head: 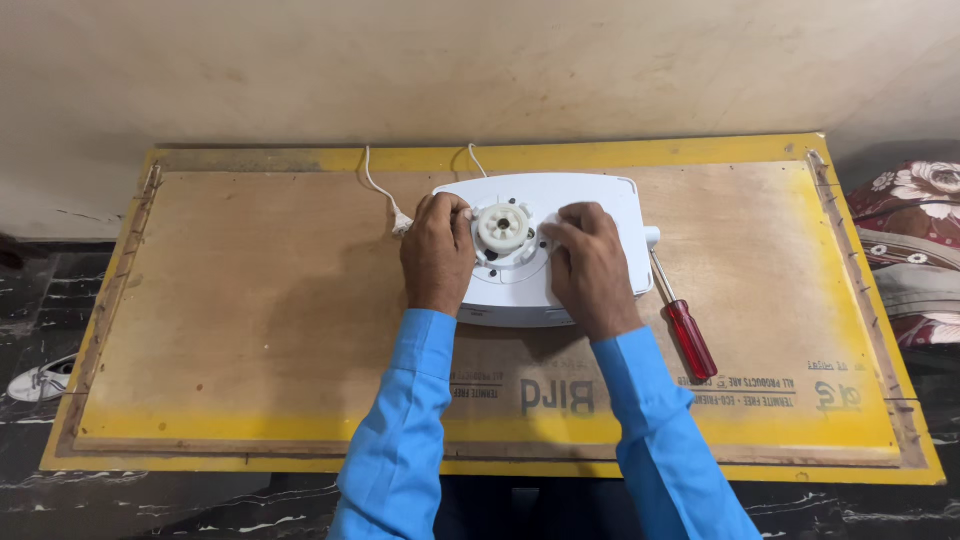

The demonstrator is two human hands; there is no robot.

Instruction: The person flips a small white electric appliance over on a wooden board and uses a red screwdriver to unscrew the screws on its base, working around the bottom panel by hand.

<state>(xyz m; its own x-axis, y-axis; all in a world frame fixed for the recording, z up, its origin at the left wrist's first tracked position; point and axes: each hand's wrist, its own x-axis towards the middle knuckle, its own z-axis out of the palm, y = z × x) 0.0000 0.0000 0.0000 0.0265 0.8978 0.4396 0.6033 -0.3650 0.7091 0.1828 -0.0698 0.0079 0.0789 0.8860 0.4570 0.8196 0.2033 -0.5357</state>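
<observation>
A white plastic appliance base lies flat on a plywood board. At its middle sits a round toothed coupler. My left hand rests on the base just left of the coupler, fingers curled at its edge. On the right side of the coupler my right hand presses on the base with fingertips near the ring around it. Both sleeves are bright blue. What the fingertips grip, if anything, is hidden.
A screwdriver with a red handle lies to the right of the base. A white cord runs from the base's back to the left. The board has yellow edges. A flowered cushion is at the right, a shoe on the floor left.
</observation>
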